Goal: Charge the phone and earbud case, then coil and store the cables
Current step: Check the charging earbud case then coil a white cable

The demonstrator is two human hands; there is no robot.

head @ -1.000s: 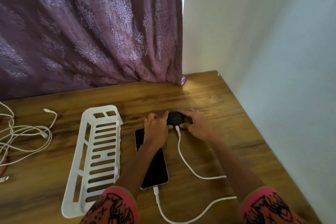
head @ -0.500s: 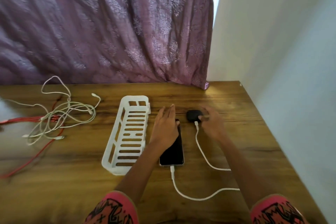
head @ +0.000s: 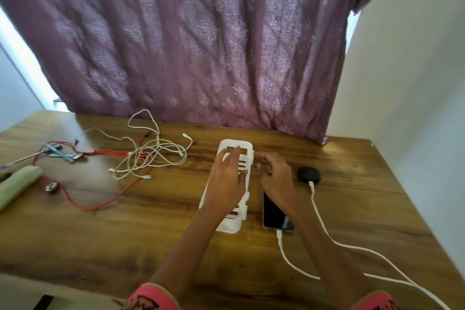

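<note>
Cables [head: 151, 156]: tangled at left on worktop [head: 125, 234], not yet coiled or stored.
Hands: left hand [head: 227, 178] flat over tray [head: 234, 142], fingers straight; right hand [head: 275, 176] loosely curled beside it, empty.
Phone [head: 274, 214]: beside tray, plugged in.
Earbud case [head: 309, 175]: right of phone, plugged in.

Head view: looks forward, down over table [head: 151, 234].

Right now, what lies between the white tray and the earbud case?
The right hand, and the phone partly under its wrist, as the head view shows.
</note>
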